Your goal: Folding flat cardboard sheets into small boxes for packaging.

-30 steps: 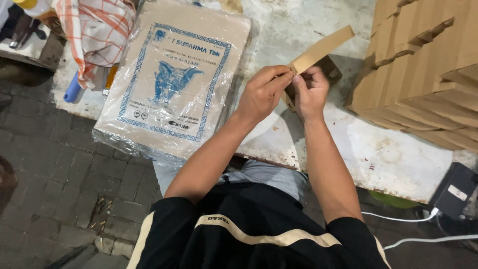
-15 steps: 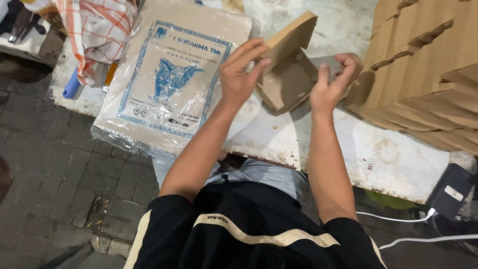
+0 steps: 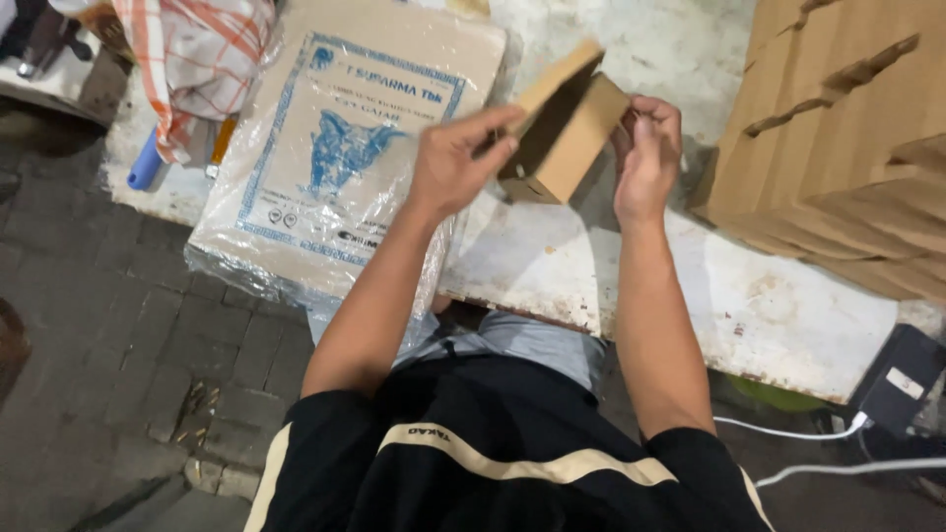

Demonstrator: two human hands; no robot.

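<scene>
**Small carton half-formed between both hands**

Since half a second ago, the brown cardboard box [image 3: 567,133] has gone from a loose folded shape to a squarer one, and my right hand has shifted from the far edge to the box's right side.

Nearest to me, at the bottom of the frame, is my black shirt [image 3: 493,463] with its pale stripe, and above it my grey waistband. At the lower right two white cables [image 3: 788,433] run to a dark device [image 3: 897,379] at the edge of the frame. On the left lies grey brick paving [image 3: 108,325].

My forearms reach up toward the middle of the frame. My left hand [image 3: 458,163] pinches the left edge of the box, thumb and fingers closed on the cardboard below the raised flap. My right hand [image 3: 645,158] cups the right side, fingers curled over the upper corner. The box is held in the air just above the worn white tabletop [image 3: 611,266], in the upper centre of the frame, its open side tilted to the left.

Left of the hands, a flat plastic-wrapped pack [image 3: 345,158] with a blue printed label lies on the table. At the right edge stands a stack of flat cardboard blanks [image 3: 838,138]. In the upper left, a checked orange-and-white cloth [image 3: 197,59] lies bunched, with a blue cylinder [image 3: 143,163] beside it.
</scene>
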